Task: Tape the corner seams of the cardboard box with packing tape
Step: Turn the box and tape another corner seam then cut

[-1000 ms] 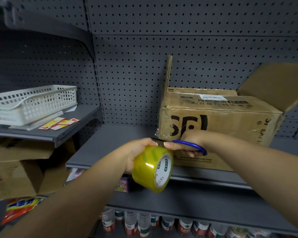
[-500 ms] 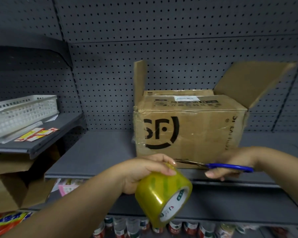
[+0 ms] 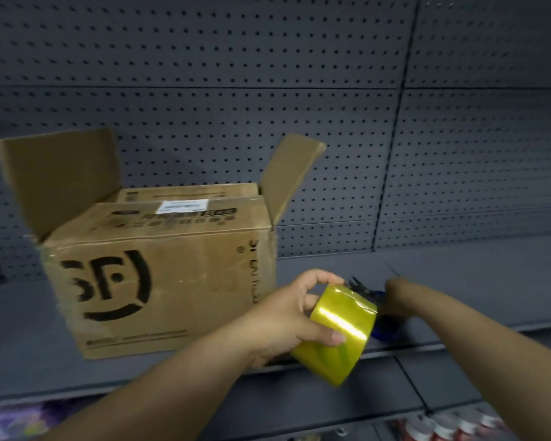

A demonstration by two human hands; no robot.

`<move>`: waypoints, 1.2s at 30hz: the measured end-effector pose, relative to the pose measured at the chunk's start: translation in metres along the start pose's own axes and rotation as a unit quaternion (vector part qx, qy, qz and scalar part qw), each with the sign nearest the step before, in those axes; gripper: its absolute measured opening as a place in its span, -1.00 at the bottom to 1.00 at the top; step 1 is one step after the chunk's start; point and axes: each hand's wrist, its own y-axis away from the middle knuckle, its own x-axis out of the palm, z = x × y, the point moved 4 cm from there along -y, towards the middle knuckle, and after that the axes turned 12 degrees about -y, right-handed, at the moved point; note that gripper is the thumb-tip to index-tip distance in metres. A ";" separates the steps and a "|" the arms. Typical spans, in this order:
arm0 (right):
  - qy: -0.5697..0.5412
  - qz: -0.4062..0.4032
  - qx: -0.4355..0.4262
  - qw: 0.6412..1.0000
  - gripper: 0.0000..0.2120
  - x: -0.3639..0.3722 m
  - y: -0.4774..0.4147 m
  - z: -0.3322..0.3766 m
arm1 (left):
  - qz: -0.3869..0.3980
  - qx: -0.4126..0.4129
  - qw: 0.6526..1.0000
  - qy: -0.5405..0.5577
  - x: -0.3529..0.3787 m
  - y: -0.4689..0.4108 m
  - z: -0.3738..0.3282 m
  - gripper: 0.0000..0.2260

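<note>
Yellow packing-tape roll, lower right, sits pinched in my left grip; right grip behind it, I cannot tell. Blue-handled scissors so close could snag the tape.

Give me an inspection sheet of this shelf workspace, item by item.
Surface: grey shelf, with the box standing on it.
Job's things: cardboard box, both side flaps up; yellow tape roll; blue-handled scissors, blurred.
Clutter: cans and colourful packets on the level below.
Hands: left hand grips the tape roll, right of the box; right hand, mostly hidden behind the roll, seems to hold the scissors.
Cables: nothing seen.
Surroundings: grey pegboard wall.
</note>
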 end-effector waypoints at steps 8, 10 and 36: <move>-0.223 -0.196 -0.134 0.945 -0.67 -0.020 -0.029 -0.003 | -0.119 0.001 0.993 -0.023 0.011 -0.063 0.005 -0.51; -0.474 -0.151 -0.262 0.827 -0.68 -0.027 -0.010 0.010 | -0.151 0.006 0.988 -0.038 0.009 -0.073 0.007 -0.50; -0.672 -0.129 -0.306 0.662 -0.79 -0.008 0.016 0.024 | -0.408 -0.037 0.904 -0.124 -0.003 -0.098 0.026 -0.30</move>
